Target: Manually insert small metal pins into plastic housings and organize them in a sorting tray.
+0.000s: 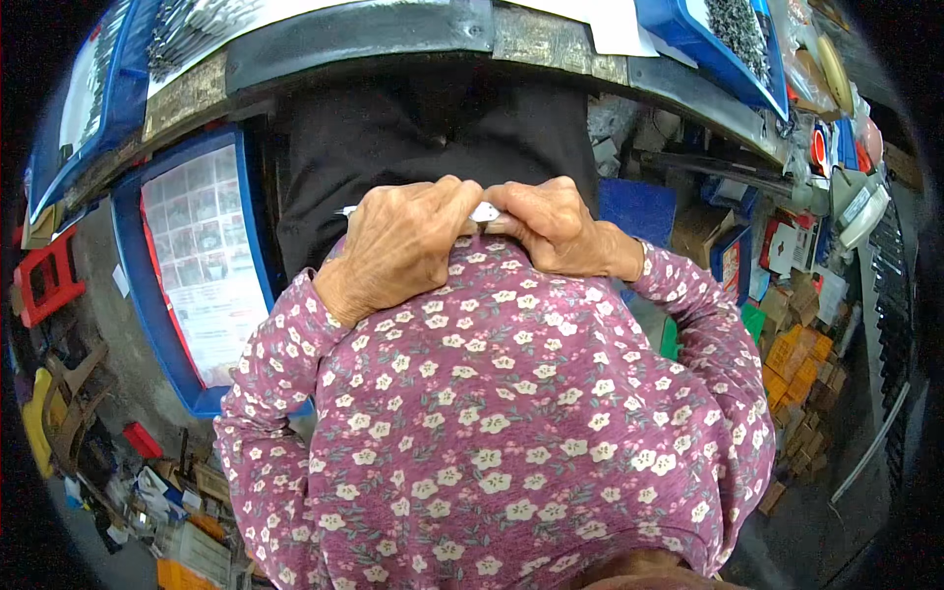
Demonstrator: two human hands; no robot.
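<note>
Right now you are holding both hands close against your floral shirt (pixel 492 413), left hand (pixel 398 241) and right hand (pixel 560 226) meeting, fingers (pixel 447 202) curling shut and pinching a thin white strip (pixel 485 211) between them, below the tabletop (pixel 551 44) edge.

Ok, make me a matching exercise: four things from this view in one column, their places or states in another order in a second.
1. left hand
2. right hand
3. small pale part
4. blue tray of sorted bags

A. standing at the person's left
B. pinched between both hands
C. closed on the part's left end
D. closed on the part's right end

Pairs: 1-C, 2-D, 3-B, 4-A
</note>
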